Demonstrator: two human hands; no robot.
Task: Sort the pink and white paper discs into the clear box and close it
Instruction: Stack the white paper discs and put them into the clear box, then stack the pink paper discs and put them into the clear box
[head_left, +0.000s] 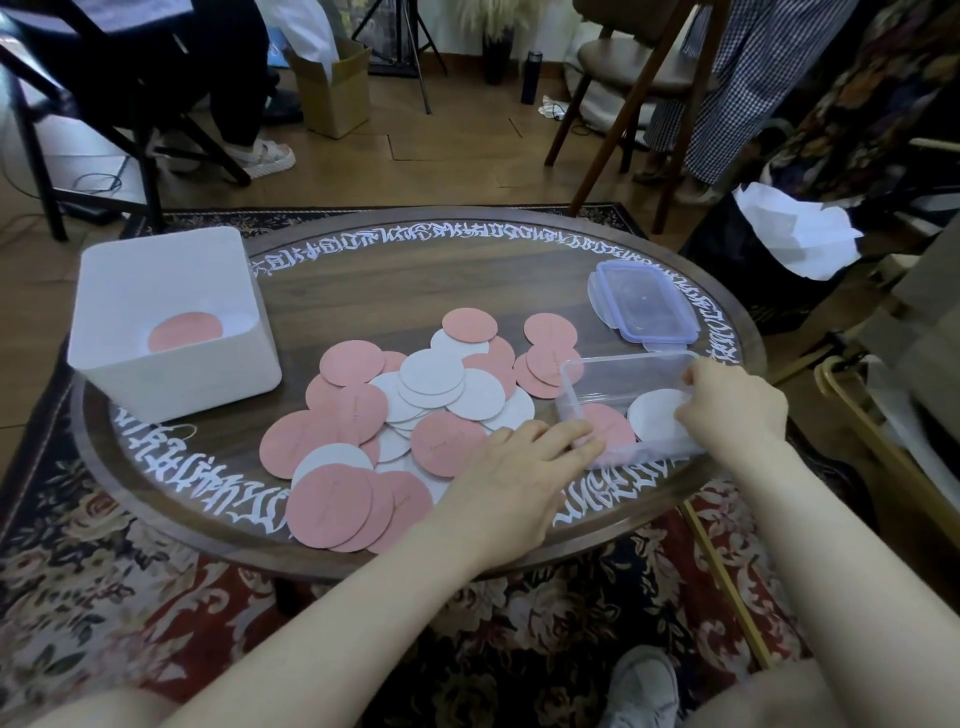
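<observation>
On the desk (363, 280), a white disc (655, 421) is pinched inside the clear box (628, 364) by the right hand (732, 405), while flat left hand (514, 467) fingers are pressed on discs (395, 410); lid (641, 301) is laid behind.

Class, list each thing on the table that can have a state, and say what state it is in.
clear box: open, a pink and a white disc inside
lid: off, lying flat behind the box
white bin: open, a pink disc inside
loose discs: piled on the table, unsorted
left hand: open, fingers at the box's edge
right hand: holding a white disc in the box
</observation>
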